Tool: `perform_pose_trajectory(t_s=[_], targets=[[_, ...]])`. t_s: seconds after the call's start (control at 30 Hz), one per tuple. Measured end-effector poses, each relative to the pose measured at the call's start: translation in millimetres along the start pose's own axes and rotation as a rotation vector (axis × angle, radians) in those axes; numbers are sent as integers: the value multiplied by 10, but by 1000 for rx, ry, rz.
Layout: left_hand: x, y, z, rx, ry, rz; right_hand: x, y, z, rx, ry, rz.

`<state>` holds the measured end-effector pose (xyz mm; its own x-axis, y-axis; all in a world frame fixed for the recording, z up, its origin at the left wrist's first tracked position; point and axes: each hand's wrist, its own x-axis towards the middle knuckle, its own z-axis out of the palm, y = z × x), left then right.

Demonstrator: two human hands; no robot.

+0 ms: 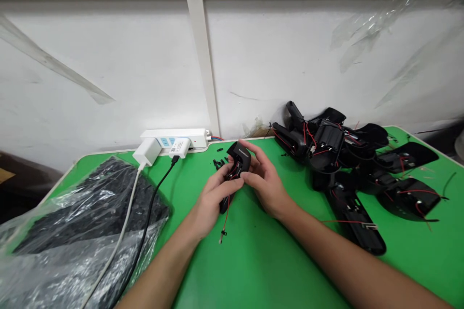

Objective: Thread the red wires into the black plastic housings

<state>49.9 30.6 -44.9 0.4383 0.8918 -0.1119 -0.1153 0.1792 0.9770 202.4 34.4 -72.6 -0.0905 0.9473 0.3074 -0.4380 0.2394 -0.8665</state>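
Both my hands hold one small black plastic housing (239, 158) with red wires just above the green table (253, 260). My left hand (213, 198) grips its lower part from the left, fingers curled round it. My right hand (264, 181) closes on its top and right side, fingertips on the housing's upper edge. A red wire (225, 219) with a small metal end hangs down from the housing onto the table.
A pile of black housings with red wires (348, 164) lies at the right. A clear plastic bag of small black parts (83, 222) lies at the left. A white power strip (177, 139) with chargers and cables sits by the wall. Small black bits (219, 163) lie near my hands.
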Motion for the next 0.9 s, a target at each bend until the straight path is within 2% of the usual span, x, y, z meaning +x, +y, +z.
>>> perform_pose_trajectory(t_s=[0.27,0.5,0.63,0.9], targets=[[-31,155,4,179,-101,14,-58,-66,25,134,-57,104],[6,123,36,104,-100,46,-50,-81,32,233,-13,184],[9,104,41,72,-59,15,-65,-73,33,216,-8,169],[9,107,70,35,-71,24,-49,-72,50,114,-69,96]])
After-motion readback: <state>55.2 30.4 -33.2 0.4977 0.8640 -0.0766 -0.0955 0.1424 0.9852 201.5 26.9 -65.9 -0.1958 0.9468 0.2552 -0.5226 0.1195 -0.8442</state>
